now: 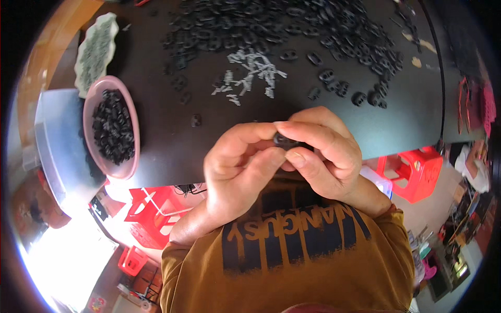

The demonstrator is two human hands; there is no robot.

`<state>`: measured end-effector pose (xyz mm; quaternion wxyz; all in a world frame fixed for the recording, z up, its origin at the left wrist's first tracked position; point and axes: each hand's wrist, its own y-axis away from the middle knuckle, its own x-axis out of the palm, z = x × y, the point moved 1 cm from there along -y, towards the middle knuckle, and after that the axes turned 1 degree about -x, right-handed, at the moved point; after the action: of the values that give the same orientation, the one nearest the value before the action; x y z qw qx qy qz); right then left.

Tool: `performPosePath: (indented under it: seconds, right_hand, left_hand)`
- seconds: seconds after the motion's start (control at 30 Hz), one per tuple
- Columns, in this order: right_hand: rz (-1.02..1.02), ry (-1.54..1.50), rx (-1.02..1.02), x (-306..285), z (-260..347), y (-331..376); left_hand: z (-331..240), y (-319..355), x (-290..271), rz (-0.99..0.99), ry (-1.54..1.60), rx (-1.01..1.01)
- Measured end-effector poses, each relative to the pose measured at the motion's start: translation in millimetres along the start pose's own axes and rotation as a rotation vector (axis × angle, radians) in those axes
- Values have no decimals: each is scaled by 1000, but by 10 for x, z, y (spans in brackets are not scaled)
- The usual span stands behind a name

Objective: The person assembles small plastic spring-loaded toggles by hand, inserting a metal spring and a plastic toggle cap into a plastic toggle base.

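Note:
My left hand (242, 164) and my right hand (323, 151) meet in front of my chest, near the table's front edge. Thumbs and forefingers of both pinch a small black plastic piece (284, 141), shaped like a cord lock; the fingers hide much of it. On the dark table (172, 151) beyond lies a loose cluster of small silvery springs (253, 73). Behind them spreads a large heap of black oval pieces with holes (229, 26). One black piece (196, 120) lies alone, left of my hands.
A pink oval bowl (136, 141) of small black parts stands at the left, beside a translucent plastic bin (68, 112). Further back is a pale, wavy-edged tray (79, 78) with grey-green contents. Red plastic stools (424, 180) stand below the table on both sides.

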<state>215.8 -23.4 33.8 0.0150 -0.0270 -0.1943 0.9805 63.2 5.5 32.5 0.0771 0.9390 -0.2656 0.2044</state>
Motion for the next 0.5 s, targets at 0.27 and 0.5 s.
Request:
performPosePath:
  seconds: [0.27,0.5]
  right_hand:
    - [38,169,-14,127,42,63]
    - [29,254,44,13,6,159]
  left_hand:
    - [-117,56,-141,-120,222,-198]
    - [-623,78,-923,-247,855,226]
